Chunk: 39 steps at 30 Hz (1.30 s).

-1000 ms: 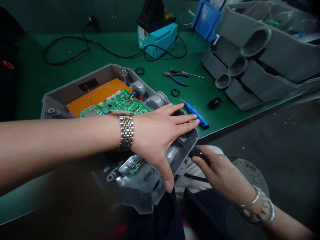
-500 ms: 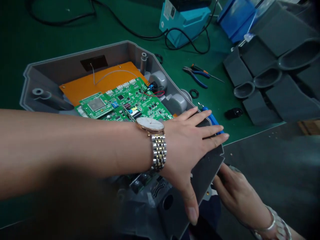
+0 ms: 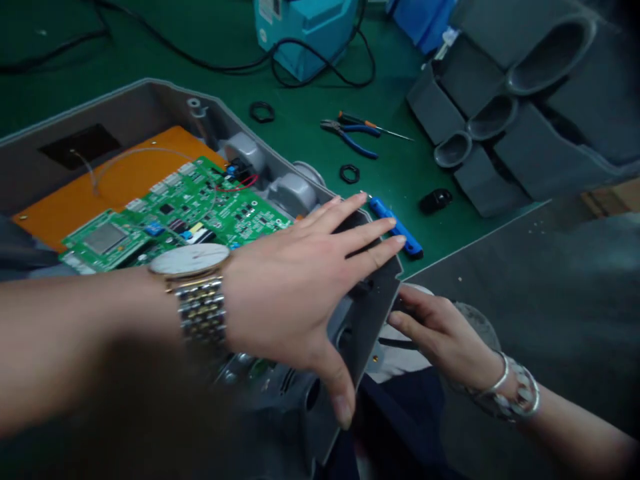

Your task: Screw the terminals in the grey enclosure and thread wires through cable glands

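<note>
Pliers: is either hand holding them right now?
No: the pliers lie on the green table, while the left hand is spread over the grey housing and the right hand is beside its edge.

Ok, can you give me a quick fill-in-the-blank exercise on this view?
The hand with the watch, stretched across the grey housing, is the person's ____ hand.
The circuit board inside that housing is coloured ____.
The pliers lie on the bench, their handles coloured ____.
Missing words: left; green; blue.
</note>
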{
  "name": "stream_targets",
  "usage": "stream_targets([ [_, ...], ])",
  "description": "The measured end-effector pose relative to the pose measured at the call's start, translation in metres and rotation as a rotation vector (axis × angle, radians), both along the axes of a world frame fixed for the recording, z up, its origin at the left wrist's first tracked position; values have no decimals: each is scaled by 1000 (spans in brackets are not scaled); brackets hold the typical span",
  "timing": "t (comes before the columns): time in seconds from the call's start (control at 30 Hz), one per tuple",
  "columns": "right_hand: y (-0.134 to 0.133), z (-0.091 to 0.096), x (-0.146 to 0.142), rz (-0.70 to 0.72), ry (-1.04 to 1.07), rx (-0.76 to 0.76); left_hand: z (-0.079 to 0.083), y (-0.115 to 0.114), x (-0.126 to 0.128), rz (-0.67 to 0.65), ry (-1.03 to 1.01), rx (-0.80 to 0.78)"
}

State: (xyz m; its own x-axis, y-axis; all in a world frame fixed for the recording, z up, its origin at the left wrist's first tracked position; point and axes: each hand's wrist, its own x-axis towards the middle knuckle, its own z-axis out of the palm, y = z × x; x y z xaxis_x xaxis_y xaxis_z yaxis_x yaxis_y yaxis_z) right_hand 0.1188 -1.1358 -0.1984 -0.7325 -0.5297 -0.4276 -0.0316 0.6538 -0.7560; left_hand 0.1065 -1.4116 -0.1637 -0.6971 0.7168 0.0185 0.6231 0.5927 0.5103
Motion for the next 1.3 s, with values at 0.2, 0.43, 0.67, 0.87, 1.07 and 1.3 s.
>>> stream_targets([
  [0.2, 2, 3, -5, 21, 17, 26, -4, 1, -8, -46, 40, -106],
  [0.43, 5, 8, -7, 58, 115, 132, 2, 11, -7, -24, 82, -202],
  [0.67, 7, 5, -4, 85, 210, 152, 13, 17, -7, -29, 63, -309],
  [0.87, 8, 2, -3, 82, 266, 160, 17, 15, -11, -96, 109, -357],
  [1.07, 9, 5, -3, 112, 311, 212, 20, 16, -11, -102, 103, -401],
  [1.3, 10, 9, -3, 134, 283, 246, 17, 16, -10, -86, 108, -419],
])
